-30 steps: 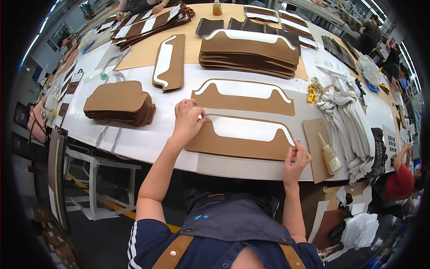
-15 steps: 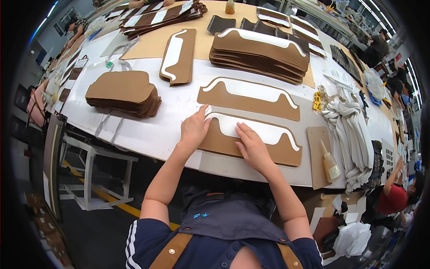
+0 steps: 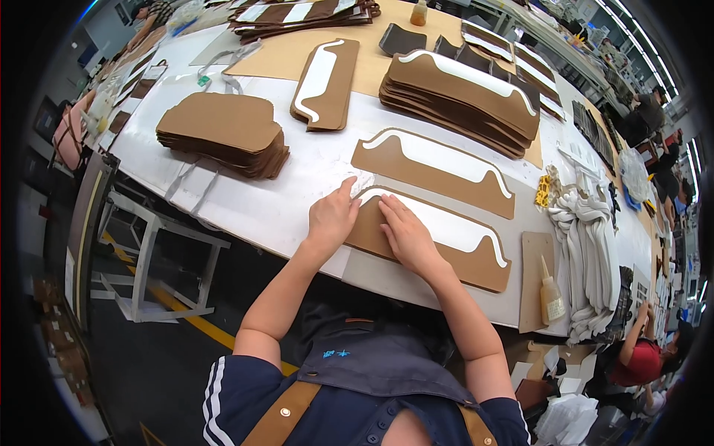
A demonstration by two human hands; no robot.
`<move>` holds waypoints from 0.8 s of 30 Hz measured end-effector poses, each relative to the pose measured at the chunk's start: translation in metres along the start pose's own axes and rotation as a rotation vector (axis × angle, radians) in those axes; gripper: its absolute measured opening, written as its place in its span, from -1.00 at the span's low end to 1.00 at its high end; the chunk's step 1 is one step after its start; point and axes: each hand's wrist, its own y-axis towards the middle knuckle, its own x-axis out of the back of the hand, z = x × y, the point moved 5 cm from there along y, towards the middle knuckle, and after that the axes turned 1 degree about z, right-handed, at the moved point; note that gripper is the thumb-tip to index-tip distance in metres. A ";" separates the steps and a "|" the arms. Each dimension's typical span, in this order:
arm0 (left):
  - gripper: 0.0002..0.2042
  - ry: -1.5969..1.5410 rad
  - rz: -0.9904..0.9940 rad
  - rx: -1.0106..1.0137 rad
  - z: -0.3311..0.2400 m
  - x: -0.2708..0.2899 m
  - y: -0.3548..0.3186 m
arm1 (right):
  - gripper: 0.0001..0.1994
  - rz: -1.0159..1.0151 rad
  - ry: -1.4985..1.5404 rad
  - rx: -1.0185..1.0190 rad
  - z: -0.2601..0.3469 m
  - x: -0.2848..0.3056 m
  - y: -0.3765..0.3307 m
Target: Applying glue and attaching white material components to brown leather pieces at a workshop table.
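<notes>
left hand (image 3: 332, 219) at the left end of the near brown panel (image 3: 476, 271), index finger stretched out, other fingers partly curled; cannot tell if it pinches anything. right hand (image 3: 409, 234) grasps nothing, fingers laid together on the white strip (image 3: 454, 227) near its left end, palm over the brown part. near panel lies flat at the table (image 3: 297, 167) edge in front of the person, strip along its far side. second brown panel (image 3: 428, 178) with the same kind of strip lies just beyond. farther: panel stack (image 3: 457, 111), plus another panel (image 3: 338, 85) set crosswise. brown stack (image 3: 219, 141) to the left. right side: bottle (image 3: 550, 301) on a board (image 3: 532, 267), white bundle (image 3: 584, 260) beside.
</notes>
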 end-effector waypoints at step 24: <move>-0.57 -0.173 -0.080 0.088 0.016 0.013 -0.028 | -0.62 -0.011 0.016 0.068 0.010 -0.016 0.018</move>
